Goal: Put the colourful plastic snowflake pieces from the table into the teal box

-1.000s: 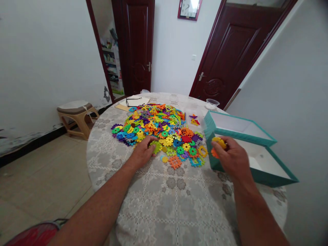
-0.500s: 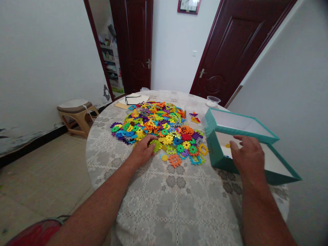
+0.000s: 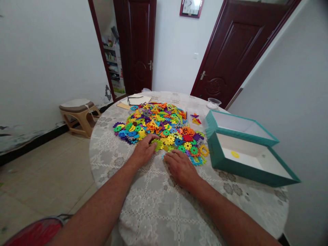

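A heap of colourful plastic interlocking pieces (image 3: 153,119), many gear- or flower-shaped, lies on the table. At its near edge my left hand (image 3: 145,150) has its thumb and forefinger closed around a yellow-green gear-shaped piece (image 3: 158,145). My right hand (image 3: 182,169) is palm down just to the right, fingers together and bent over the pieces at the front. What lies under those fingertips is hidden. A yellow round piece (image 3: 235,154) sits inside the green box (image 3: 253,167) on the right.
The box lid (image 3: 243,126) lies behind the box, open side up. A clear tray (image 3: 202,124) with a few pieces and a plastic bowl (image 3: 214,101) stand farther back. Glasses (image 3: 135,100) rest on papers at the far left. A stool (image 3: 80,118) stands beyond the table.
My right hand has moved left from above the green box to the front of the heap, where it covers the orange square piece. My left hand keeps its grip on the yellow-green piece.
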`<state>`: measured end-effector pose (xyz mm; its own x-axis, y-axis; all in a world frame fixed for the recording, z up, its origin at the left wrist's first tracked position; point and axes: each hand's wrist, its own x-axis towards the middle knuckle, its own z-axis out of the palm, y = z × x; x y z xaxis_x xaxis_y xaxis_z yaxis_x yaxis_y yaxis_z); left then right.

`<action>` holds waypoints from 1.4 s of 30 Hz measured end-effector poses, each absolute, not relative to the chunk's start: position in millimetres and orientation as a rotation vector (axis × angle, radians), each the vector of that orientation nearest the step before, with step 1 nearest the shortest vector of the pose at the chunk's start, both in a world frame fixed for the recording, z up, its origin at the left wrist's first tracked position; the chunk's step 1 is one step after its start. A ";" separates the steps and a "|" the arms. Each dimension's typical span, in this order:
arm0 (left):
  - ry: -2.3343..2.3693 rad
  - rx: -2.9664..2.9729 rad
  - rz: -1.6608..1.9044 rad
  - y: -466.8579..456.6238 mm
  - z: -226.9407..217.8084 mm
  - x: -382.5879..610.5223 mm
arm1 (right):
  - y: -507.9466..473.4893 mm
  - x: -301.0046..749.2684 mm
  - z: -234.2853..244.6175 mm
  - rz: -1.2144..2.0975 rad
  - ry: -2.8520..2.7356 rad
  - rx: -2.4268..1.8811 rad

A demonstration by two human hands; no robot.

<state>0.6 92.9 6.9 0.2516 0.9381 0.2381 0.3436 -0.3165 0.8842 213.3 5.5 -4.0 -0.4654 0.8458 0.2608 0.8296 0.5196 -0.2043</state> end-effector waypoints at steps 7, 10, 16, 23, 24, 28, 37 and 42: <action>1.211 1.868 1.078 94.5 6.4 -0.5 | 13.2 207.9 5.7 0.048 -2.503 -1.522; 1.215 1.880 1.072 93.3 8.9 0.3 | 20.7 201.9 18.1 0.041 -2.551 -1.550; 1.216 1.944 1.051 92.6 11.1 0.7 | 37.6 194.2 31.6 0.002 -2.664 -1.594; 1.204 1.973 1.063 92.7 10.6 1.3 | 39.5 196.5 34.0 0.068 -2.630 -1.549; 1.202 1.976 1.064 92.4 10.9 1.4 | 39.4 196.6 34.6 0.087 -2.631 -1.538; 1.189 2.005 1.071 91.2 12.3 1.1 | 40.7 195.0 39.1 0.143 -2.643 -1.552; 1.172 2.039 1.081 92.1 8.3 0.7 | 47.0 190.3 51.9 0.054 -2.695 -1.639; 1.165 2.041 1.087 92.3 7.3 0.9 | 52.1 188.6 53.7 0.049 -2.715 -1.702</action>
<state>0.9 92.3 7.3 0.2988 0.8769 0.3766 0.4362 -0.4765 0.7633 188.6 52.1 53.7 -0.4343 0.8981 -0.0694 0.9000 0.4358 0.0075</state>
